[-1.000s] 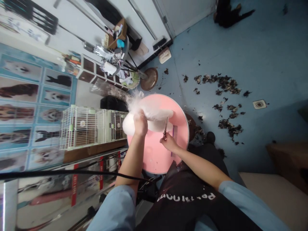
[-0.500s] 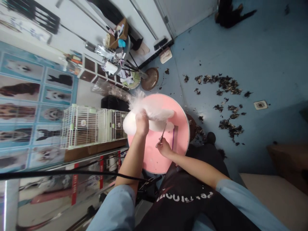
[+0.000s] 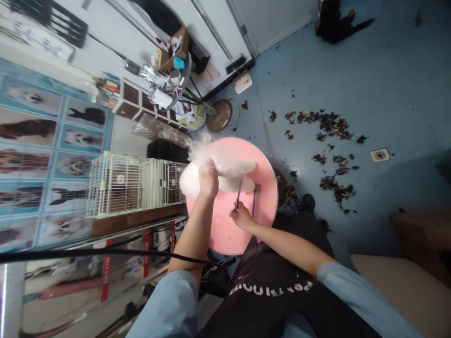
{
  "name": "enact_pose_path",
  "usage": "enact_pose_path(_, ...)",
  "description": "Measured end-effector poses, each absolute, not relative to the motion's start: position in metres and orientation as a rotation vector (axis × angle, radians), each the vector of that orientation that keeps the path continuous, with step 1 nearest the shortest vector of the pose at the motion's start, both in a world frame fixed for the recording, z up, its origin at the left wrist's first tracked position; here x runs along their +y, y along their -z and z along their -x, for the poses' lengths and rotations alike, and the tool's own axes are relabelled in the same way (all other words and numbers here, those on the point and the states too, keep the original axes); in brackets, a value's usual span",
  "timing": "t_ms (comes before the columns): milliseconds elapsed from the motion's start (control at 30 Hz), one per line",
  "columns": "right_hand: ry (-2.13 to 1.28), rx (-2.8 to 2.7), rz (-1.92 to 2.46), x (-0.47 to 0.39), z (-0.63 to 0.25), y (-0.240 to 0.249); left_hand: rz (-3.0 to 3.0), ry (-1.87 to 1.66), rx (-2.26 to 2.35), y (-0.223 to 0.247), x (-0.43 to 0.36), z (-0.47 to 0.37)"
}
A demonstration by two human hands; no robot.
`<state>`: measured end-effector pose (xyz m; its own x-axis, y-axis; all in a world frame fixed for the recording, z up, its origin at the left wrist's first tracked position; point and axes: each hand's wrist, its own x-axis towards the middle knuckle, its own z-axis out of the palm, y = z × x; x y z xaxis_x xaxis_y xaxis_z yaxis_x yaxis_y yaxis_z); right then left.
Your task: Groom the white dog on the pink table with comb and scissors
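A white fluffy animal or animal-shaped form (image 3: 192, 178) lies on the round pink table (image 3: 225, 225); its details are blurred. My left hand (image 3: 208, 180) is closed on the white fur at its middle, with the fingertips hidden in it. Scissors (image 3: 238, 199) are in my right hand (image 3: 242, 217), which is closed round their handles, and their blades point up toward the white fur. To the right of the blades lies a comb with a purple edge (image 3: 254, 202), flat on the table.
Wire cages (image 3: 130, 185) stand left of the table. Clumps of dark hair (image 3: 333, 123) lie on the blue floor, with a black animal (image 3: 334, 23) farther off. A cluttered stand (image 3: 176, 80) is at the upper left. A black cable (image 3: 105, 252) crosses at the lower left.
The scissors have tilted slightly more upright in my right hand. My left hand stays on the fur. The black animal has shifted slightly.
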<state>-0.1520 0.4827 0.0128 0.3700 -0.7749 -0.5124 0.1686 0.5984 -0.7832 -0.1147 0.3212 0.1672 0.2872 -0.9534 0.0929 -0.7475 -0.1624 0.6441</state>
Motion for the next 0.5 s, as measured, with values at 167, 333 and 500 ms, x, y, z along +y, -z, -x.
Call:
enact_pose_path(167, 0.729, 1.06, 0.797, 0.473, 0.162, -0.012, -1.959, 0.472, -1.506, -0.172, 0.322, 0.119)
enact_pose_path(333, 0.731, 1.09, 0.843, 0.461, 0.171, -0.005, -1.98, 0.517, -1.514, -0.175, 0.324, 0.128)
enact_pose_path(500, 0.708, 1.139, 0.838, 0.453, 0.189, 0.006, -2.012, 0.601, -1.424, -0.176, 0.327, 0.143)
